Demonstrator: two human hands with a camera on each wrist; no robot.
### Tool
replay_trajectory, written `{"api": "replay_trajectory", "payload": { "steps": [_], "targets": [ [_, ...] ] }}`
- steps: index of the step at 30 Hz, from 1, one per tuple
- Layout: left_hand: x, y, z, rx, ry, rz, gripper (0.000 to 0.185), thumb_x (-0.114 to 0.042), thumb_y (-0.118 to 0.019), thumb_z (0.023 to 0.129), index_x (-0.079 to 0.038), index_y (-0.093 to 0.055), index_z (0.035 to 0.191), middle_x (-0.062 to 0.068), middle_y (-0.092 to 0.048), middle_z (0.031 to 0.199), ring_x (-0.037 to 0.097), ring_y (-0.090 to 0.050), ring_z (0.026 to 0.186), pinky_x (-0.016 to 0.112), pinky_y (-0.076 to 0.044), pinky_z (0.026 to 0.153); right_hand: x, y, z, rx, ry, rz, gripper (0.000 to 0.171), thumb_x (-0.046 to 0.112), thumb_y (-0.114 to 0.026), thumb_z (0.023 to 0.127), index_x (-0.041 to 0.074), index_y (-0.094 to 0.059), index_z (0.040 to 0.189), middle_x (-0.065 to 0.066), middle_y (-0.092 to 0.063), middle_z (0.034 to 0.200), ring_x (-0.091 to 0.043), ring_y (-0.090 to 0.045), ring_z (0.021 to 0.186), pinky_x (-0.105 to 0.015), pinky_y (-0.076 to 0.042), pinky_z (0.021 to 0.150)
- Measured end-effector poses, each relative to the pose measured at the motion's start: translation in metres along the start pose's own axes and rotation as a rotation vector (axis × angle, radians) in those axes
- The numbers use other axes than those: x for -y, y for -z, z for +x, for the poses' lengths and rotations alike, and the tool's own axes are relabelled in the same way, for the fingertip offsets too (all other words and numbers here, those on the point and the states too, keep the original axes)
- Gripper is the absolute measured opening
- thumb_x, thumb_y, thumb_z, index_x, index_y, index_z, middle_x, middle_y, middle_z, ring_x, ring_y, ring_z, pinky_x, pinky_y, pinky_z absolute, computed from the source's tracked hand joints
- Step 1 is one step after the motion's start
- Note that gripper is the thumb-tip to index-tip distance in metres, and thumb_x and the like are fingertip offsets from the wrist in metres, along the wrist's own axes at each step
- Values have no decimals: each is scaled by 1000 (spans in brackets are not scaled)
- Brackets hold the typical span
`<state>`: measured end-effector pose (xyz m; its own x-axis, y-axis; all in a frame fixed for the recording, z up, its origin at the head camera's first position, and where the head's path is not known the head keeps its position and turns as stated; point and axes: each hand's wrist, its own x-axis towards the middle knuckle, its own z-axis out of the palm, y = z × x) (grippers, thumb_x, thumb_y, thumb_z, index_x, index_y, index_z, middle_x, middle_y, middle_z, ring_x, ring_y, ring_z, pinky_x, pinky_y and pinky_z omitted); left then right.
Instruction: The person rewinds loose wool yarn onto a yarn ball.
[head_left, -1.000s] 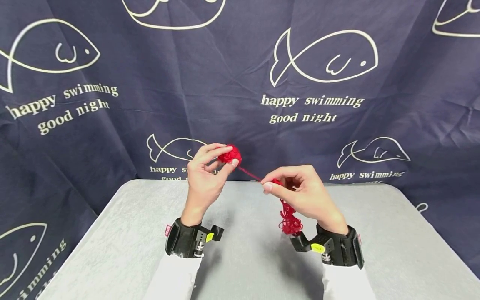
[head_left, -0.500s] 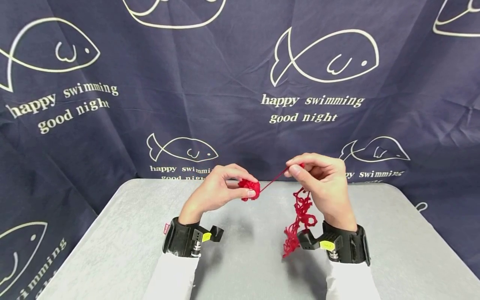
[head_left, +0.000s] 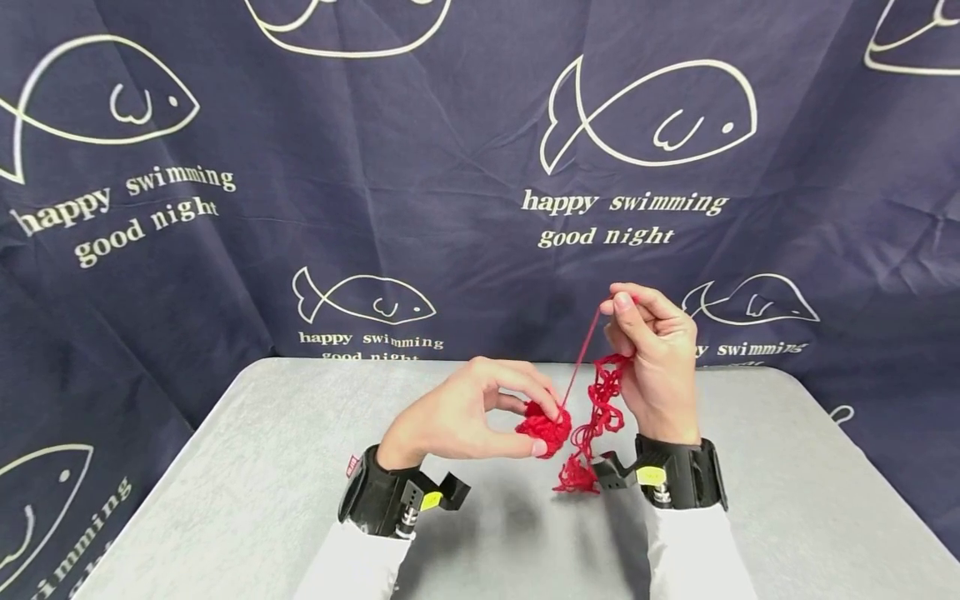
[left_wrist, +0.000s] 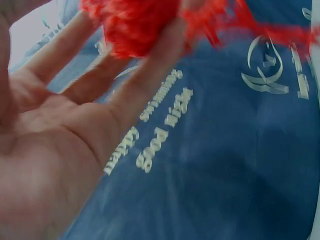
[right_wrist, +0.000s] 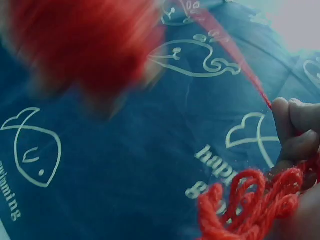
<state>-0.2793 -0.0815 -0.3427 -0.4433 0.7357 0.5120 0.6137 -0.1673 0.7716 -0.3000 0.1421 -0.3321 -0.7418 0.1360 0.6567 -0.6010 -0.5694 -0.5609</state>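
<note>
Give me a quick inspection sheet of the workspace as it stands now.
Surface: grey table, bare where visible.
Job's things: red yarn ball; one strand runs up from it; loose yarn tangle hangs below.
Clutter: nothing seen.
Grippers: left hand grips the ball with its fingertips; right hand pinches the strand, tangle hanging from it.
Cables: nothing seen; black wrist units on both arms.
Surroundings: navy fish-print cloth behind the table.
</note>
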Motion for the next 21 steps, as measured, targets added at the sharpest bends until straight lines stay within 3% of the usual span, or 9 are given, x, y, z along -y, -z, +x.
{"api": "replay_trajectory", "payload": {
  "steps": [4,6,10,13,16,18,21],
  "targets": [
    [-4,-5,3,-98,-128,-136,27,15,-75,78,9,-69,104,23,-64,111,30,-61,108,49,-58,90,-13,7,2,-65,-53,-99,15,-7,-65,95,1,-77,99,-8,-74,80,-11,-30,47,-26,-15,50],
    [-6,-6,4,-163,-186,-202,28,16,-72,79,11,-67,106,24,-64,114,32,-61,110,50,-58,89,-19,9,3,-78,-79,-154,17,-7,-64,95,3,-78,98,-7,-73,79,-11,-32,47,-27,-15,50],
    [-8,-6,5,-292,-270,-314,30,9,-70,83,-4,-75,109,14,-66,115,26,-62,109,39,-60,85,-28,9,2,-63,-121,-285,14,-6,-67,93,2,-78,97,-4,-73,77,-10,-37,49,-25,-17,48],
    [-8,-5,5,-388,-304,-388,34,4,-66,86,-16,-77,111,8,-68,116,24,-63,108,30,-58,83,-31,6,-1,-19,-151,-410,10,-3,-71,92,-4,-76,101,-3,-74,78,-9,-52,56,-20,-23,46],
    [-8,-4,6,-476,-324,-479,40,8,-56,86,-15,-76,112,10,-67,118,24,-63,109,26,-57,80,-32,3,-3,56,-190,-542,17,2,-73,92,-9,-73,105,-4,-74,80,-10,-65,69,-19,-33,50],
    [-9,-3,6,-533,-333,-547,44,11,-49,85,-12,-74,112,12,-68,118,24,-64,107,26,-57,80,-32,1,-5,118,-222,-621,18,5,-75,92,-8,-74,105,-7,-74,80,-11,-66,73,-19,-37,54],
    [-10,-2,7,-617,-344,-627,44,14,-44,86,-7,-71,113,14,-69,116,25,-64,110,27,-57,85,-31,-2,-8,234,-256,-712,15,6,-76,91,-4,-76,101,-12,-73,80,-11,-58,62,-23,-39,53]
  ]
}}
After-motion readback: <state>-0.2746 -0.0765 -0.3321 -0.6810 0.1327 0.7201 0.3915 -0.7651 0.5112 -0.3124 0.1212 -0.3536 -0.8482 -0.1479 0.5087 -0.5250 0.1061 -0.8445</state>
